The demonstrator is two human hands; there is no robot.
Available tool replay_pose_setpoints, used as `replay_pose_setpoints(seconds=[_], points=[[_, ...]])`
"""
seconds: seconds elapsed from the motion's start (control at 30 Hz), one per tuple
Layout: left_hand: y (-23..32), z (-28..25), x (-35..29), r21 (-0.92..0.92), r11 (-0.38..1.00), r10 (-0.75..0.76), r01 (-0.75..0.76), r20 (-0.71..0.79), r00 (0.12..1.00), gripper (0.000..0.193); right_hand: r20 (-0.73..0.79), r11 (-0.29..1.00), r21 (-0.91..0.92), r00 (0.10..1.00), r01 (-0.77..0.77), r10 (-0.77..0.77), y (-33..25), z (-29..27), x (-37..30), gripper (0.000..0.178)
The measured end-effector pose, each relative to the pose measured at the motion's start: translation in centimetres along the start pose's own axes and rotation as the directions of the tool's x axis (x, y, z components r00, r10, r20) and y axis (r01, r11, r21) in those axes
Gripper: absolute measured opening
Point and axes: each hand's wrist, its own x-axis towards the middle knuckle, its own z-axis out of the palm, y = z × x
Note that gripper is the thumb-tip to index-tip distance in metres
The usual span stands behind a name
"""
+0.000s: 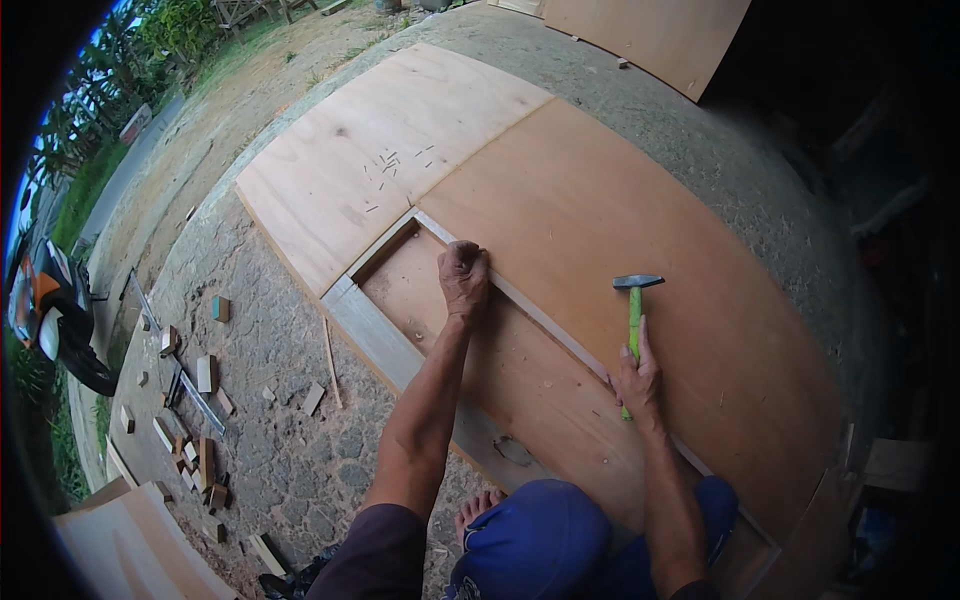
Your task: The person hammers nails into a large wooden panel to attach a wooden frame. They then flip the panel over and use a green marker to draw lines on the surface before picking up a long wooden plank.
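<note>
The left hand hides any contents, the right hand covers part of the hammer handle, and the view's top edge crops a plywood sheet.

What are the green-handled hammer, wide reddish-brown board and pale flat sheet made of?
Green-handled hammer: grey head, likely steel by its metallic look; handle painted or plastic, unclear which.
Wide reddish-brown board: probably plywood, seemingly unpainted, showing faint grain.
Pale flat sheet: likely plywood, looking unfinished, with dark knots and wavy grain.
</note>
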Motion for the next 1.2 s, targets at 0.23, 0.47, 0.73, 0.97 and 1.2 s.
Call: replay_pose_setpoints(seconds=[0.23, 0.47, 0.73, 0.97, 1.2], points=[[1.2, -1.1, -0.1, 0.001, 1.0, -0.004, 0.004, 0.001, 1.0, 0.017, 0.251, 0.988, -0.123, 0.966, 0.09, -0.057, -10.9, 4.0, 0.2, 0.061], [0.6, -0.8, 0.0, 0.092, 0.991, 0.095, -0.096, 0.02, 0.995, 0.017, 0.279, 0.892, -0.201, 0.897, 0.405, -0.344, -12.2, 9.1, 3.1, 0.059], [0.0, -1.1, 0.0, 0.097, 0.99, 0.096, -0.098, 0.015, 0.995, 0.019, 0.404, 0.88, -0.26, 0.872, 0.398, -0.275, -14.0, 9.2, 3.7, 0.06], [-1.0, -0.3, 0.6, -0.192, 0.981, -0.032, -0.018, -0.259, 0.965, 0.03, 0.216, 0.677, -0.332, 0.752, 0.656, -0.623, -12.3, 11.4, 4.6, 0.061], [1.4, 0.0, 0.0, 0.214, 0.977, -0.009, 0.028, -0.091, 0.996, 0.034, 0.117, 0.732, -0.244, 0.768, 0.636, -0.629, -12.8, 10.9, 3.3, 0.06]])
